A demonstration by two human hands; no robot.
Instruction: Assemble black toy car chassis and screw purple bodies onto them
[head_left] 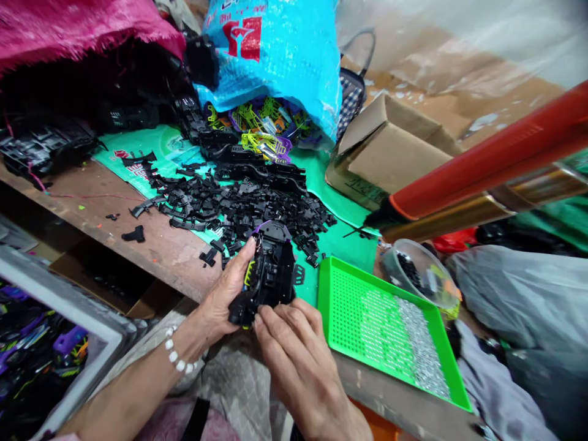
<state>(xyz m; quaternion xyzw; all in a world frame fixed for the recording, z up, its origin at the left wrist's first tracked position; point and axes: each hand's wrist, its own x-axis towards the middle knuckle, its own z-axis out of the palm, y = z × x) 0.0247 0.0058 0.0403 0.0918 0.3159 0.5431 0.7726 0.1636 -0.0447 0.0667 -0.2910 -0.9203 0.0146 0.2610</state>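
My left hand (229,294) is wrapped round a black plastic toy car chassis (274,260) at its left side, thumb pressed along the edge. Purple shows at the chassis's far end and yellow along its left side. At the near end, the bent fingers of my right hand (294,349) press on the chassis; whether a small part is between them is hidden. Just beyond lies a heap of small black plastic parts (239,202). To the right of my hands stands a green perforated tray (337,343) with many small silvery metal pieces (420,343).
A red-and-brass tool (482,165) juts in from the right above a clear tub (390,263). Behind are a cardboard box (395,153), a blue sack (285,55) of coloured parts and a pink sack (87,24). A grey crate (98,324) stands lower left.
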